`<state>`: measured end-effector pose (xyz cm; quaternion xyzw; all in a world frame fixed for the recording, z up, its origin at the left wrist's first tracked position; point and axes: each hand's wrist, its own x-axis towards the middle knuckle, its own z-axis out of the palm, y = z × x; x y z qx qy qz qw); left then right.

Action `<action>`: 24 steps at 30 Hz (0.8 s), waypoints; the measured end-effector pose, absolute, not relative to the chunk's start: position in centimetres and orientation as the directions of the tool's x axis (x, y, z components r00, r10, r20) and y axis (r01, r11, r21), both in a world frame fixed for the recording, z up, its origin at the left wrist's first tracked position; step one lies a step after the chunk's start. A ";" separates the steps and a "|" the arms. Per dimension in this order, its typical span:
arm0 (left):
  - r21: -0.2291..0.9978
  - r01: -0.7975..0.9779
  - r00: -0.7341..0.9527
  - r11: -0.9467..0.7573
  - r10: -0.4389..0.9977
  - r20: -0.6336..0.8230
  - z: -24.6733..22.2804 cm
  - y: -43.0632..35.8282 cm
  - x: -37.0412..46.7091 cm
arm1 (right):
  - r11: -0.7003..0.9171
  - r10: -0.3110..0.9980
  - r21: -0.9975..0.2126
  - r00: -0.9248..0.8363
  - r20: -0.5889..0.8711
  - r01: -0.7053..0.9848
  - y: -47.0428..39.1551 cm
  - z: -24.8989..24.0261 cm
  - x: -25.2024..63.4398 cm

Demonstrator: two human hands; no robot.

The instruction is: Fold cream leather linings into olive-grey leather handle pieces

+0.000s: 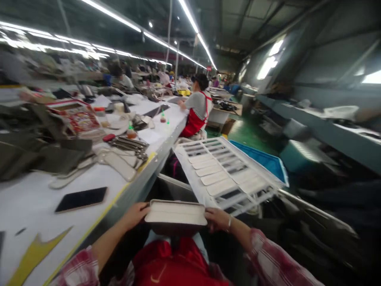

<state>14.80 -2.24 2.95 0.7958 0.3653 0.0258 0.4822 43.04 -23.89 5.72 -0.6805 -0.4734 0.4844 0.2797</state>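
Between my two hands, above my red apron, is a shallow oblong piece [176, 212] with a cream inner face, a raised rim and a dark underside. My left hand [137, 214] grips its left end, and my right hand [218, 219] grips its right end. The fingertips are partly hidden behind the piece. Just beyond it, a white slatted rack [190, 186] lies tilted, with several flat cream oblong pieces [218, 178] in rows on it. More cream pieces [120, 166] lie on the white table [119, 214] to my left.
A dark phone [81, 199] and a yellow cut-out [38, 252] lie on the table. Farther along are metal tools [127, 146], a glue bottle [131, 132] and dark panels [62, 157]. A co-worker [198, 105] sits ahead. A blue crate [258, 157] stands behind the rack.
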 end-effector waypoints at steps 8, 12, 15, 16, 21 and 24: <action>0.720 0.594 0.750 -0.359 0.571 -0.334 0.2 0.1 15.3 | -0.545 0.836 -0.828 0.158 -0.525 0.134 -24.8 2.9 46.0; 0.750 0.602 0.711 -0.273 0.611 -0.348 -0.6 0.5 15.3 | -0.575 0.815 -0.816 0.130 -0.565 0.060 -22.5 0.8 46.2; 0.772 0.592 0.698 -0.230 0.625 -0.350 -0.8 0.7 15.4 | -0.574 0.814 -0.819 0.110 -0.571 0.000 -22.0 0.2 46.3; 0.776 0.589 0.706 -0.227 0.612 -0.357 -0.8 0.8 15.4 | -0.569 0.817 -0.822 0.097 -0.569 -0.030 -22.1 0.1 46.4; 0.732 0.599 0.758 -0.324 0.524 -0.388 0.2 1.6 15.4 | -0.580 0.813 -0.814 0.051 -0.580 -0.017 -23.0 -0.6 47.0; 0.660 0.603 0.767 -0.448 0.554 -0.324 2.2 1.7 16.6 | -0.516 0.856 -0.819 0.181 -0.484 0.250 -23.0 -0.5 47.2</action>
